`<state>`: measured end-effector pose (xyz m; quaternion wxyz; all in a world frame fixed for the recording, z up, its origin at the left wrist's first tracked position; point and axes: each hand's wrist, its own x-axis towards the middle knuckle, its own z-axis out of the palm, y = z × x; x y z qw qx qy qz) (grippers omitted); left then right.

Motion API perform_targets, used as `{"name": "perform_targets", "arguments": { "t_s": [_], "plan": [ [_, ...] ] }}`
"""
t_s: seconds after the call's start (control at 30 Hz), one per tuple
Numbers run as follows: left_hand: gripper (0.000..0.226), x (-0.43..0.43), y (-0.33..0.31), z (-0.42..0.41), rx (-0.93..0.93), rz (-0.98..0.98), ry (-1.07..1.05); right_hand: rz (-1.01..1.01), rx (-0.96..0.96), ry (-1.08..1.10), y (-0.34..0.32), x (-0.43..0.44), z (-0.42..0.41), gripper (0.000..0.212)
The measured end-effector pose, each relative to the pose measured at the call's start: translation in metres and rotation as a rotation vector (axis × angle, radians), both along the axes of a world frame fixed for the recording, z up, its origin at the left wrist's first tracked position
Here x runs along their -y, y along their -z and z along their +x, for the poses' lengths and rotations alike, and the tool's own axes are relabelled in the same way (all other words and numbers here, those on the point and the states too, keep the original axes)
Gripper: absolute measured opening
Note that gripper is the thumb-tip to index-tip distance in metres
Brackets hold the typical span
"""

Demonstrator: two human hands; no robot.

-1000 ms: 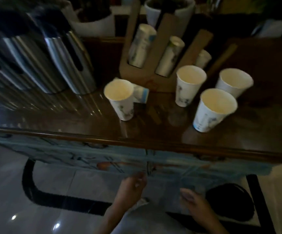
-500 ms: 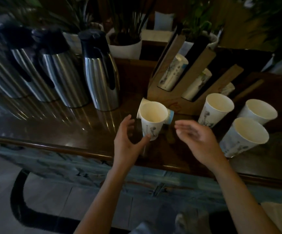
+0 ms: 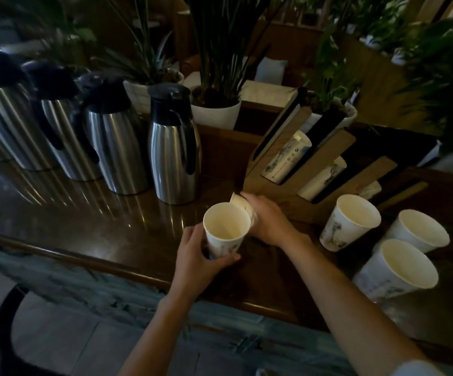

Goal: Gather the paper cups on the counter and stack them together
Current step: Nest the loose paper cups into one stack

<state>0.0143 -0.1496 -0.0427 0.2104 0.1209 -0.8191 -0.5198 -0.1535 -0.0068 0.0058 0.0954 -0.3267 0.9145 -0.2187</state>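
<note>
An upright white paper cup with a faint print stands near the front of the dark wooden counter, and my left hand wraps around its lower wall. Just behind it lies a second cup on its side, mostly covered by my right hand, which grips it. Three more upright cups stand to the right: one nearest the holder, one farther right, one at the front.
Several steel thermos jugs line the counter's left and back. A slanted wooden cup holder with stacked cups stands behind my right hand. Potted plants fill the back. The counter's front edge runs below my wrists.
Both hands rose from below the counter. The left closed on the upright cup; the right reached behind it onto the lying cup. The view moved closer and tilted up.
</note>
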Motion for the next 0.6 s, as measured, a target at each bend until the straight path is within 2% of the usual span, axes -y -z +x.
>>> {"name": "perform_targets", "arguments": {
  "t_s": [0.1, 0.2, 0.33, 0.47, 0.6],
  "plan": [
    [0.086, 0.010, -0.005, -0.001, 0.013, -0.006, 0.005, -0.153, 0.042, 0.086, -0.003, -0.008, -0.004, 0.101],
    [0.081, 0.009, -0.007, -0.002, 0.033, 0.063, 0.052, -0.508, 0.293, 0.136, -0.027, -0.033, -0.002, 0.096],
    [0.081, 0.000, -0.006, -0.009, 0.019, 0.080, 0.069, -0.850, 0.445, 0.115, -0.067, -0.067, 0.006, 0.100],
    [0.081, -0.020, -0.009, -0.025, 0.019, 0.084, 0.118, -1.037, 0.336, 0.061, -0.102, -0.086, 0.013, 0.095],
    [0.084, -0.046, -0.008, -0.040, 0.023, 0.128, 0.191, -1.000, 0.217, 0.018, -0.118, -0.092, 0.018, 0.095]
  ]
}}
